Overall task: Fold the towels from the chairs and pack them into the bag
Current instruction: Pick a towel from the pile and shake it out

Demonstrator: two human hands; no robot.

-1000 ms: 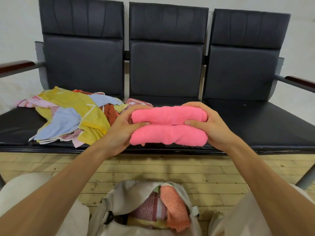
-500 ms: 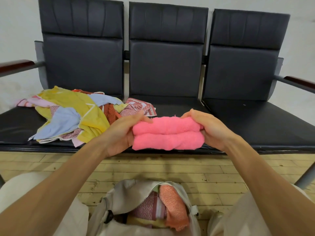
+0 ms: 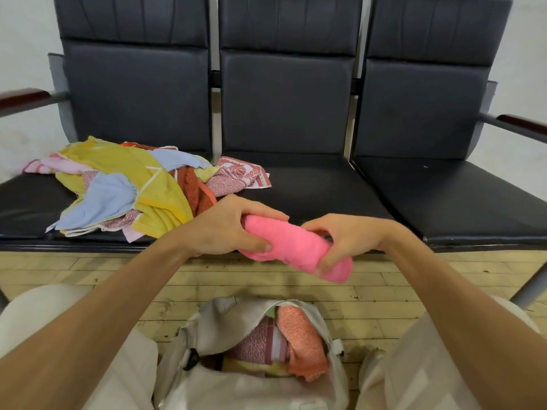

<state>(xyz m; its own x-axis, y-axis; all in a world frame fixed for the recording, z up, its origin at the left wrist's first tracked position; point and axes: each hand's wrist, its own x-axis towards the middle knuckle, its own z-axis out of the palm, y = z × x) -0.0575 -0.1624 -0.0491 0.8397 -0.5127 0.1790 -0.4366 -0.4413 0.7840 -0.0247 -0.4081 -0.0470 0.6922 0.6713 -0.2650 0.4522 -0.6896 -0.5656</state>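
A folded bright pink towel (image 3: 291, 247) is held in the air in front of the middle seat's front edge, tilted down to the right. My left hand (image 3: 228, 227) grips its upper left end. My right hand (image 3: 343, 238) grips its lower right end. Below, between my knees, an open light grey bag (image 3: 213, 324) stands on the floor with an orange towel (image 3: 302, 338), a dark pink patterned one (image 3: 257, 341) and a yellow one inside. A loose pile of towels (image 3: 124, 187), yellow, light blue, rust, pink, lies on the left seat.
Three joined black chairs (image 3: 444, 187) stand against a white wall, with wooden armrests at both ends. A red-and-white patterned towel (image 3: 242, 174) lies at the pile's right edge. The floor (image 3: 370, 288) is pale wooden boards. My legs in light trousers flank the bag.
The pink towel has come off the middle seat, toward me and lower. It has been squeezed into a tighter roll and tilted down to the right. Both hands kept hold of it.
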